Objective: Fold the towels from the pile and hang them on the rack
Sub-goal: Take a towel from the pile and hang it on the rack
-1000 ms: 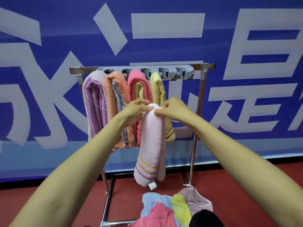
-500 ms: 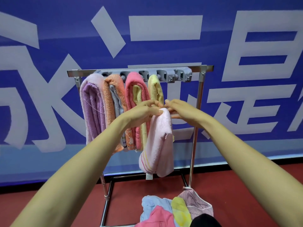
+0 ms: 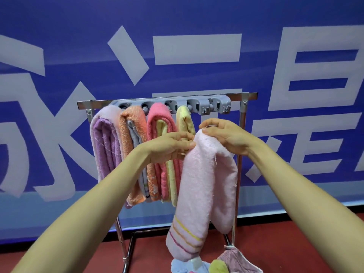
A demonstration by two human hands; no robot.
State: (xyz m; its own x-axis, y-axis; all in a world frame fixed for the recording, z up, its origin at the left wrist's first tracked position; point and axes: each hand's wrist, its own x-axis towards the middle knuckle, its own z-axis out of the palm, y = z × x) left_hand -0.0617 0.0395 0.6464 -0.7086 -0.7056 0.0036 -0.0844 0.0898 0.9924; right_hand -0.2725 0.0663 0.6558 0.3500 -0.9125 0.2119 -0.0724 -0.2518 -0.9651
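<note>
A folded pale pink towel (image 3: 204,186) with yellow and pink stripes hangs from both my hands in front of the metal rack (image 3: 244,119). My left hand (image 3: 169,147) pinches its top fold from the left. My right hand (image 3: 226,136) grips the top from the right, thumb pressed on the cloth. The grey holder bar (image 3: 218,105) carries several hung towels: lilac (image 3: 105,146), orange (image 3: 134,123), deep pink (image 3: 159,117) and yellow (image 3: 184,119). Two holder slots at the bar's right end are free. The pile (image 3: 222,265) of loose towels shows at the bottom edge.
A blue banner (image 3: 59,36) with large white characters stands right behind the rack. The floor (image 3: 285,243) is red. A mauve cloth (image 3: 236,261) hangs by a cord from the rack's right post.
The pink towel and both hands have risen closer to the rack. The towel's fold now drapes wider, and my right hand has shifted right of the top.
</note>
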